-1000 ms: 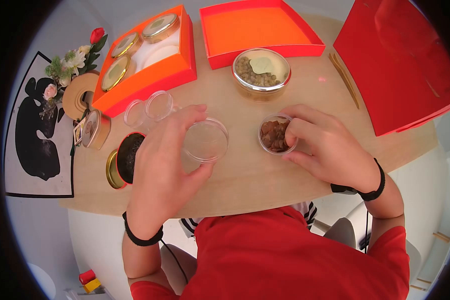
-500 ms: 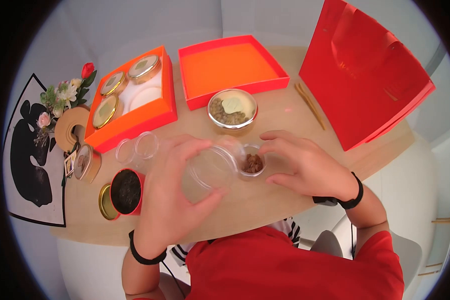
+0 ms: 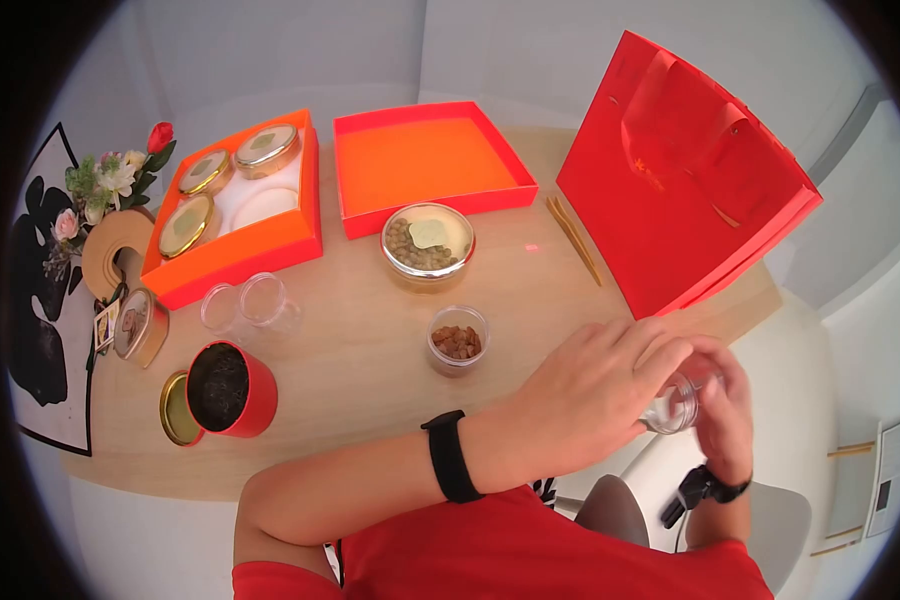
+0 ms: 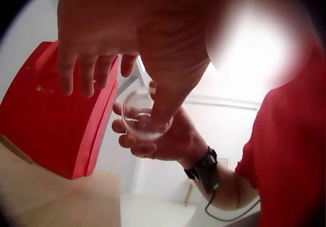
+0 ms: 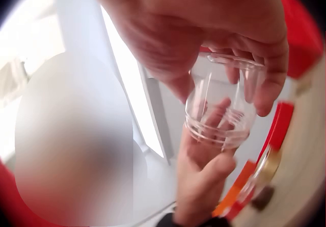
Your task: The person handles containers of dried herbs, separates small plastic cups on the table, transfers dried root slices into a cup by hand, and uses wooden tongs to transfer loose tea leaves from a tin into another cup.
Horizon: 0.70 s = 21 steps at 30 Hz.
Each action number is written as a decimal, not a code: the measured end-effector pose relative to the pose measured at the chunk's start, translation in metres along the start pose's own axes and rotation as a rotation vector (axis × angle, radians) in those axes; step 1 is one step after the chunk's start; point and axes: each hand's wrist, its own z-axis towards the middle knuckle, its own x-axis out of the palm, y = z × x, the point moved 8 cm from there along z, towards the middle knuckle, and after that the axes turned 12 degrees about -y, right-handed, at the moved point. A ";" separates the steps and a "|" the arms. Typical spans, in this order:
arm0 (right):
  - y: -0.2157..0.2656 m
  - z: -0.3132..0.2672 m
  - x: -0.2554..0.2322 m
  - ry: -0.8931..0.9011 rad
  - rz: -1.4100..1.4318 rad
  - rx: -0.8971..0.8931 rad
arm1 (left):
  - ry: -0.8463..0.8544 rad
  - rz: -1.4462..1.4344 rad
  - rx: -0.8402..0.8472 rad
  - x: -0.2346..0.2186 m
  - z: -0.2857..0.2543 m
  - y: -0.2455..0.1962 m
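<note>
An empty clear jar point(image 3: 673, 406) is tilted off the table at the right, with its threaded end towards my left hand point(image 3: 580, 398). My right hand point(image 3: 727, 412) grips it; in the right wrist view, the right hand's point(image 5: 219, 20) thumb and fingers stand around the clear jar point(image 5: 220, 107). The left hand point(image 5: 204, 173) is at the threaded rim. In the left wrist view, the left hand's point(image 4: 132, 28) fingers are straight and its thumb reaches to the jar. A small clear jar of brown pieces point(image 3: 457, 342) stands on the table.
A gold-rimmed jar point(image 3: 428, 247), orange-red trays point(image 3: 432, 160), a box of jars point(image 3: 312, 215) and wooden tongs point(image 3: 576, 243) lie beyond. A red bag point(image 3: 690, 190) stands at the right; a red canister point(image 3: 260, 397) and two clear jars point(image 3: 264, 300) are at the left.
My left hand has carried the empty clear jar across to the right, where my right hand now grips it. The right hand has left the jar of brown pieces. The head view has shifted.
</note>
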 end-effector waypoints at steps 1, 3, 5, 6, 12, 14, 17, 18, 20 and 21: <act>0.015 -0.009 -0.021 -0.138 -0.274 -0.216 | 0.015 0.033 0.007 0.001 0.000 -0.002; 0.047 -0.033 -0.036 -0.247 -0.929 -0.448 | 0.012 0.066 0.014 -0.007 -0.004 -0.001; 0.042 -0.048 -0.046 -0.318 -1.109 -0.412 | 0.013 0.090 0.019 -0.018 -0.008 0.001; 0.017 -0.051 -0.052 -0.158 -1.277 -0.361 | 0.026 0.101 -0.016 -0.024 -0.008 0.006; -0.036 -0.047 -0.052 -0.156 -1.141 -0.484 | 0.059 0.146 -0.100 -0.047 -0.010 0.019; -0.038 -0.036 -0.049 -0.234 -1.043 -0.458 | 0.064 0.200 -0.102 -0.059 -0.010 0.023; -0.036 -0.026 -0.043 -0.281 -1.022 -0.487 | 0.014 0.294 -0.084 -0.081 -0.015 0.028; -0.037 -0.023 -0.040 -0.267 -1.013 -0.493 | 0.018 0.289 -0.157 -0.089 -0.018 0.032; -0.038 -0.016 -0.044 -0.307 -0.913 -0.440 | 0.020 0.298 -0.236 -0.102 -0.024 0.039; -0.037 -0.014 -0.043 -0.299 -0.904 -0.445 | 0.011 0.293 -0.244 -0.107 -0.027 0.041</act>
